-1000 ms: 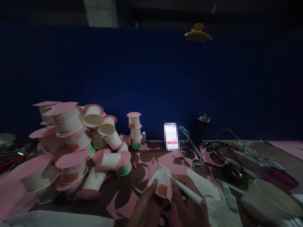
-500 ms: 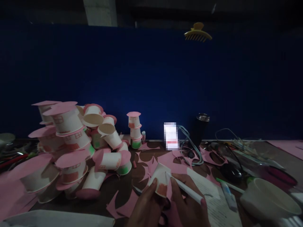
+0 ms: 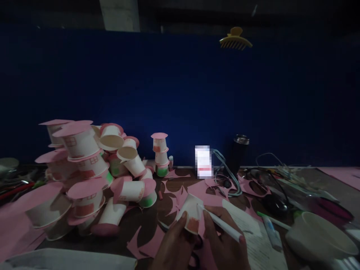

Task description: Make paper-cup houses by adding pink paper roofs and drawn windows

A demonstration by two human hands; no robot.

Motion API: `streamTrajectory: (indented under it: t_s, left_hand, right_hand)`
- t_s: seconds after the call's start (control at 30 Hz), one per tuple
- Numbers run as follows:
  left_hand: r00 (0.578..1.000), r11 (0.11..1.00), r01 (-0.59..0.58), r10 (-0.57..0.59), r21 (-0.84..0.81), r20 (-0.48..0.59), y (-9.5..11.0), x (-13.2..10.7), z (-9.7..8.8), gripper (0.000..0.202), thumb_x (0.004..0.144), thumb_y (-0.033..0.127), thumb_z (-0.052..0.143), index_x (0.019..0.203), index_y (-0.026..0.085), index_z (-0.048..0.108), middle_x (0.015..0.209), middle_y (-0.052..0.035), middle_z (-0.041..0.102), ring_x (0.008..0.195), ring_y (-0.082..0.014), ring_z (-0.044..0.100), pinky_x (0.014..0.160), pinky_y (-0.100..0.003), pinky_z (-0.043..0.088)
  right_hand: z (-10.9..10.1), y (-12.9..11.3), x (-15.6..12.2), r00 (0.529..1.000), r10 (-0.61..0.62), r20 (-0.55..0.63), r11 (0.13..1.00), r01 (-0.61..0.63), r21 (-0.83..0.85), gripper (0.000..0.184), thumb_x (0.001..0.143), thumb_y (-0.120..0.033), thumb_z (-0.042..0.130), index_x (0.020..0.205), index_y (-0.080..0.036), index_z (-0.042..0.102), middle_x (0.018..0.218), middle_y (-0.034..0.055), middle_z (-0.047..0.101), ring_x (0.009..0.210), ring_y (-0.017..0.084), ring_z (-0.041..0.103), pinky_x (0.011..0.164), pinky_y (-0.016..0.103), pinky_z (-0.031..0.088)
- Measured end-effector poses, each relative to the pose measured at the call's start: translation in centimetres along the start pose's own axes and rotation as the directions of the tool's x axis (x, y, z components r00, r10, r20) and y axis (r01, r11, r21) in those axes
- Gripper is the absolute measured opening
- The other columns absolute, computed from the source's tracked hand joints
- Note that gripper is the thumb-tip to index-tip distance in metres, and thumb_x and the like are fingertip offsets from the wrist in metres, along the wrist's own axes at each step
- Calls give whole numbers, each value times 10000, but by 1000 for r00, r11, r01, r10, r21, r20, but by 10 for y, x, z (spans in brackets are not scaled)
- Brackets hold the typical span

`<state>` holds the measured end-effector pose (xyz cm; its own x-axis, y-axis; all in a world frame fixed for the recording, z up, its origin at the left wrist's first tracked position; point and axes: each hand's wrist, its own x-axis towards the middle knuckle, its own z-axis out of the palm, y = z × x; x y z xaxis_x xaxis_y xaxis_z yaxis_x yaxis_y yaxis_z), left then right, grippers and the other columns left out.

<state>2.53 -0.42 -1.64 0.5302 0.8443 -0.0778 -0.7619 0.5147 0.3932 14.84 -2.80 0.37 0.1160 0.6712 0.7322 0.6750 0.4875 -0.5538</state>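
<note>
My left hand (image 3: 174, 242) is closed around a small white paper cup (image 3: 191, 207), which is tilted and has a reddish-brown door shape coloured near its lower end. In my right hand (image 3: 222, 234) is a white marker pen (image 3: 225, 224), its tip at the cup's side. Whether the tip touches the cup I cannot tell. Below the hands lie pink paper offcuts (image 3: 153, 243) and part of a dark looped object, perhaps scissors. Printed white paper (image 3: 261, 243) lies beside my right hand.
Decorated paper cups with pink discs (image 3: 81, 144) are piled at the left. Farther back stand a cup tower (image 3: 161, 153), a blurred lit phone (image 3: 203, 161) and a dark bottle (image 3: 236, 155). A white bowl (image 3: 317, 236) and a black mouse (image 3: 275, 204) sit at the right.
</note>
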Motion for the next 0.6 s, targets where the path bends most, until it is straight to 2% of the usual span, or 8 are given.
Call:
streamTrajectory:
  t_s: [0.13, 0.23, 0.37, 0.5, 0.6]
  left_hand:
    - [997, 999, -13, 16, -40, 76, 0, -1, 1, 279, 849, 306, 530, 1024, 133, 661, 1020, -113, 650, 1057, -247, 548, 954, -372, 369]
    - [998, 999, -25, 27, -32, 65, 0, -1, 1, 262, 840, 310, 548, 989, 133, 670, 985, -106, 658, 1066, -247, 543, 963, -370, 365]
    - [999, 1000, -21, 22, -23, 46, 2, 0, 5, 325, 801, 343, 606, 1038, 127, 654, 1016, -116, 656, 1065, -257, 547, 975, -383, 356]
    - [998, 999, -26, 28, -32, 51, 3, 0, 7, 337, 802, 344, 608, 1059, 131, 651, 1024, -118, 660, 1054, -253, 559, 977, -379, 360]
    - [999, 999, -29, 30, -32, 29, 2, 1, 5, 297, 828, 320, 576, 1042, 132, 661, 1019, -115, 666, 1055, -244, 562, 975, -372, 366]
  right_hand:
    - [-1, -1, 1, 1000, 5, 0, 1000, -5, 2, 239, 908, -334, 442, 895, -245, 664, 761, 49, 680, 673, 150, 658, 579, 220, 541]
    - [1, -3, 1, 999, 44, 25, 999, -45, 21, 206, 902, -317, 461, 884, -233, 649, 760, 43, 682, 640, 148, 652, 560, 222, 539]
    - [3, -4, 1, 993, 119, 21, 993, -120, 16, 184, 893, -336, 486, 887, -236, 640, 749, 24, 685, 595, 137, 645, 515, 209, 527]
    - [2, -2, -1, 994, 104, 25, 994, -104, 12, 213, 895, -362, 476, 900, -241, 651, 769, 29, 689, 577, 139, 649, 488, 208, 524]
    - [1, 0, -2, 997, 64, 50, 998, -65, 16, 233, 902, -359, 460, 928, -231, 654, 803, 42, 691, 589, 142, 653, 529, 218, 543]
